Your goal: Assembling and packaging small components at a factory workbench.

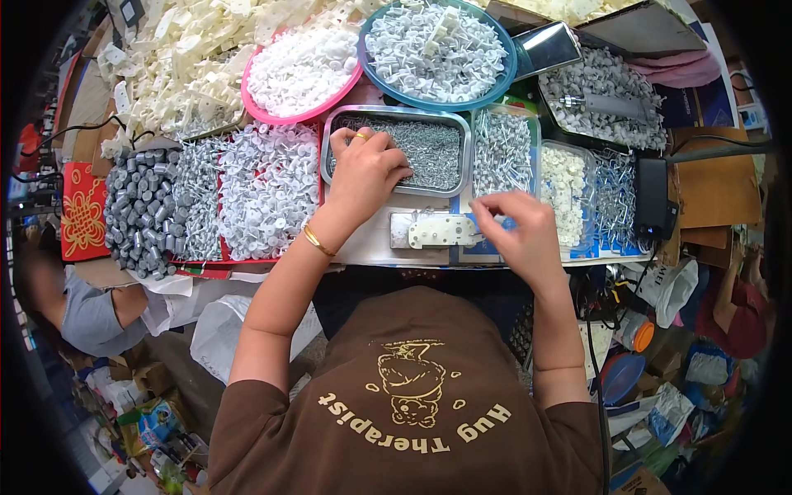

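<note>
My left hand point(369, 169) reaches over a metal tray point(467, 153) of small grey metal pins or screws point(425, 148). Its fingers are bent down at the pins, and whatever they pinch is hidden. Below the tray, a cream plastic plate with small holes point(437, 231) lies on a metal block point(399, 231) near the table's front edge. Just right of that plate is my right hand point(520, 231), thumb and forefinger closed toward each other. Anything between them is too small to make out.
Pink point(247, 89) and teal point(369, 70) bowls of white plastic parts stand behind the tray. Grey cylinders point(144, 206) and white nail-like pieces point(268, 190) fill containers at left. Cream blocks point(564, 190) sit at right, beside a black box point(653, 198). Other people sit at both sides.
</note>
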`<move>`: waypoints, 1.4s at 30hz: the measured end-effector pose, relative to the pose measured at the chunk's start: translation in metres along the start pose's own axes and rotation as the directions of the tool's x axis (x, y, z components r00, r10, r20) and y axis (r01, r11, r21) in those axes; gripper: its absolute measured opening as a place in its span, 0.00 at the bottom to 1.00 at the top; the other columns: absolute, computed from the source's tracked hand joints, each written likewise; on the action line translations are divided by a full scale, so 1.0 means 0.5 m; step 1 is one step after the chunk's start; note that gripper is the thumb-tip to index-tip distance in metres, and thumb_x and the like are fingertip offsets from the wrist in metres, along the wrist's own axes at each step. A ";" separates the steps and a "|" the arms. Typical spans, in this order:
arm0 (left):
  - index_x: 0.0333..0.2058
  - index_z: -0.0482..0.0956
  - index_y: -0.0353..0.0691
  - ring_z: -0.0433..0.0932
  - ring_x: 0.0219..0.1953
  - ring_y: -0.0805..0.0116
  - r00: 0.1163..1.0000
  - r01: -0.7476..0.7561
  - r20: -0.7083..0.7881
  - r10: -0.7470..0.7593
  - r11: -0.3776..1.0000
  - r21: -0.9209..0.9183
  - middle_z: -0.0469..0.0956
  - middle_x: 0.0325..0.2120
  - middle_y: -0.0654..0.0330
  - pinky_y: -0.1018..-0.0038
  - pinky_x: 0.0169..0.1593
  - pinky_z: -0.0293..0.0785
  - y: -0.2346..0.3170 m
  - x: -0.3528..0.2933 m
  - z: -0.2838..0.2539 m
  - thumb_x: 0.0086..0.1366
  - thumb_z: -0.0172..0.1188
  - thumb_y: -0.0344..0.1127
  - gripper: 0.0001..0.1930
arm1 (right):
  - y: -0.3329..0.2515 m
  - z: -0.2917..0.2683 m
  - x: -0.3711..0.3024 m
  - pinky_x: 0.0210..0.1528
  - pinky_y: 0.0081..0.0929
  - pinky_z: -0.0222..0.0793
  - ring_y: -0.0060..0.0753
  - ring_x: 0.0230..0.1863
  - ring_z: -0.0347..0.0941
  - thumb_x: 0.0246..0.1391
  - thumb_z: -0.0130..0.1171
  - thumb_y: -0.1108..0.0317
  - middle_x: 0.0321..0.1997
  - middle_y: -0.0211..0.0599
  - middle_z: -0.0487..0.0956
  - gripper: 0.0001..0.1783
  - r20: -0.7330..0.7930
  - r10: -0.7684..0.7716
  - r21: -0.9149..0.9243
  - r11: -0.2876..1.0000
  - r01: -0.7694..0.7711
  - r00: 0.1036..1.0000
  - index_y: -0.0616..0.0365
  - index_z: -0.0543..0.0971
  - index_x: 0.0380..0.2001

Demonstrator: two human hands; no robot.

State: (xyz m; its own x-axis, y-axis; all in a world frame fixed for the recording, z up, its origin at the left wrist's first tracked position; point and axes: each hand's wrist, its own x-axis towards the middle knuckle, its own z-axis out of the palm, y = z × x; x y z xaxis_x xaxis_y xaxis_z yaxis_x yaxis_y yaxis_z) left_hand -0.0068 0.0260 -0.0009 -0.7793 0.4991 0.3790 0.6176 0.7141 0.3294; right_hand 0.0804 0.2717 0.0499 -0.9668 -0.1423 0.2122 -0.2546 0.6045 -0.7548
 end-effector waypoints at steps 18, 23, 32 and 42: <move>0.30 0.84 0.49 0.75 0.39 0.67 0.987 0.139 -0.077 -0.144 0.988 -0.067 0.79 0.29 0.70 0.62 0.54 0.54 0.005 -0.013 -0.002 0.57 0.69 0.35 0.02 | 0.262 -0.229 0.172 0.62 0.39 0.62 0.51 0.58 0.67 0.58 0.51 0.75 0.54 0.49 0.71 0.29 -0.531 0.178 -0.779 0.281 -0.560 0.829 0.46 0.72 0.64; 0.32 0.85 0.50 0.75 0.39 0.68 0.974 0.195 -0.094 -0.207 0.973 -0.125 0.81 0.30 0.70 0.62 0.54 0.54 0.010 -0.019 -0.011 0.59 0.68 0.34 0.03 | 0.313 -0.229 0.183 0.52 0.48 0.71 0.64 0.46 0.77 0.63 0.51 0.55 0.44 0.57 0.81 0.22 -0.703 0.223 -0.333 0.736 -0.590 0.675 0.42 0.75 0.59; 0.32 0.85 0.49 0.76 0.37 0.69 0.976 0.172 -0.104 -0.191 0.971 -0.168 0.81 0.30 0.70 0.64 0.53 0.55 0.022 -0.021 -0.026 0.60 0.67 0.34 0.01 | 0.324 -0.195 0.249 0.50 0.55 0.71 0.71 0.48 0.76 0.59 0.54 0.41 0.43 0.57 0.83 0.24 -0.639 0.421 -0.348 0.588 -0.731 0.643 0.44 0.71 0.50; 0.33 0.85 0.46 0.77 0.35 0.72 0.953 0.221 -0.123 -0.275 0.915 -0.336 0.82 0.29 0.69 0.67 0.53 0.56 0.026 -0.050 -0.066 0.62 0.67 0.34 0.02 | 0.337 -0.192 0.256 0.52 0.43 0.75 0.44 0.47 0.75 0.56 0.67 0.70 0.54 0.54 0.70 0.33 -0.892 0.162 0.246 0.957 0.151 0.423 0.60 0.53 0.52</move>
State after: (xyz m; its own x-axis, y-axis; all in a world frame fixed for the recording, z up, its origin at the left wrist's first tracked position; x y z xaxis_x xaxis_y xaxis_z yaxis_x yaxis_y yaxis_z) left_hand 0.0243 0.0063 0.0224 -0.8999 0.2187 0.3774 0.4291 0.5988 0.6762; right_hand -0.0843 0.4305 0.0096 -0.4314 0.7367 0.5207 -0.3950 0.3646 -0.8432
